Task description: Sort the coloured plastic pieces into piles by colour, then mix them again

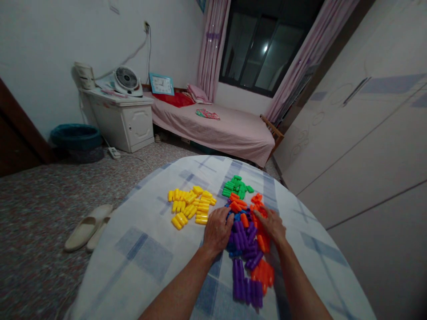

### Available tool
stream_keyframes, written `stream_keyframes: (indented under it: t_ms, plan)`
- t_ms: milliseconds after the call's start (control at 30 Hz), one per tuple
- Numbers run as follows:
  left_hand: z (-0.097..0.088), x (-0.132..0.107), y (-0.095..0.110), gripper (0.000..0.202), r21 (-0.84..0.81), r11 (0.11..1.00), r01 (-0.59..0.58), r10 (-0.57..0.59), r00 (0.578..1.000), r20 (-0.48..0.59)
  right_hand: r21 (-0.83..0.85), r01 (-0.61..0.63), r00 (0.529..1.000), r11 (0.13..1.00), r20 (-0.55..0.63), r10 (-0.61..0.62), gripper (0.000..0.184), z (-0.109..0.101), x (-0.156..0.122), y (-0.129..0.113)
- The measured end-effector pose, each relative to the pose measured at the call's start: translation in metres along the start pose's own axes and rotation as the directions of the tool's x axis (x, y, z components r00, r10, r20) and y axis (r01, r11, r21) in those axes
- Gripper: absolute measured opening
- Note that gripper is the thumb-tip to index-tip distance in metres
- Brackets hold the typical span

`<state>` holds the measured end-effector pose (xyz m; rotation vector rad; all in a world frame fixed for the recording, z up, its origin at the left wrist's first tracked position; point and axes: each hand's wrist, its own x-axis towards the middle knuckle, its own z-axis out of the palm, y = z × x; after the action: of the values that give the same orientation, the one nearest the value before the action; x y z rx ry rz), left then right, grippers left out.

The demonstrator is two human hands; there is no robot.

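Here, glossy purple plastic tubes [237, 238], many pointing lengthwise forward, lie between the curled left hand [218, 229], nearer them, its grip unclear, and the loosely spread right hand [272, 224], which touches orange-red rounded plastic pieces [263, 243].

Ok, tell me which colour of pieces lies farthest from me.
The green pieces: they lie beyond the left hand and right hand, closer to the table's far edge than the yellow, purple, blue and orange ones.
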<state>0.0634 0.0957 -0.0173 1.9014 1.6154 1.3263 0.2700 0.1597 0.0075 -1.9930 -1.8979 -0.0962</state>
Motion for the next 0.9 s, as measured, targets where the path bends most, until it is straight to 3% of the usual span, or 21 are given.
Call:
stream_keyframes:
  t_ms: [267, 533, 767, 900]
  plan:
    - [-0.003, 0.0, 0.003, 0.033, 0.006, 1.0, 0.003, -0.003, 1.0, 0.011, -0.06, -0.014, 0.999, 0.998, 0.032, 0.016, 0.032, -0.001, -0.036, -0.005]
    - [-0.001, 0.001, 0.0, 0.031, -0.011, 1.0, -0.003, 0.003, 1.0, 0.014, 0.039, -0.04, 0.998, 0.998, 0.051, 0.038, 0.04, -0.005, -0.056, -0.011]
    - [-0.001, 0.001, -0.001, 0.032, -0.011, 1.0, -0.009, 0.009, 1.0, 0.007, 0.074, -0.12, 0.962, 0.99, -0.236, 0.134, 0.045, -0.002, -0.062, -0.005]
    - [-0.002, 0.0, 0.0, 0.032, 0.001, 1.0, -0.018, 0.018, 1.0, 0.002, 0.105, -0.257, 0.936, 0.961, -0.219, 0.274, 0.053, -0.003, -0.063, 0.003]
